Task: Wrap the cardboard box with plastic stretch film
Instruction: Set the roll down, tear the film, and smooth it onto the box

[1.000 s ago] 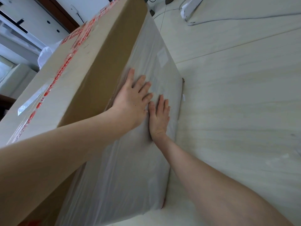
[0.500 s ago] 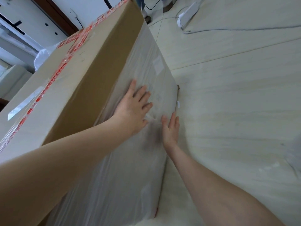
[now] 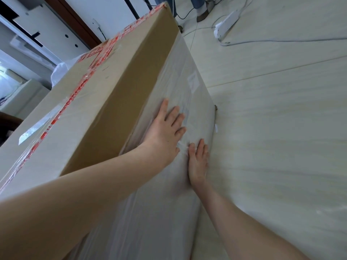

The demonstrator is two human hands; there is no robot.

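A large cardboard box (image 3: 105, 94) with red printed tape along its top stands on the pale floor. Cloudy plastic stretch film (image 3: 161, 212) covers the lower band of the side facing me; the strip above it is bare cardboard. My left hand (image 3: 165, 132) presses flat on the film, fingers spread. My right hand (image 3: 198, 162) lies flat on the film just below and to the right, near the box's bottom edge by the floor. No film roll is in view.
A white power strip (image 3: 225, 25) and cables lie on the floor at the far right. Another person's feet (image 3: 202, 14) stand beyond the box. A white plastic bag (image 3: 60, 70) and white furniture sit behind the box at left.
My right hand slid down the film from beside the left hand toward the box's bottom edge. The left hand stayed pressed in place. The view shifted slightly.
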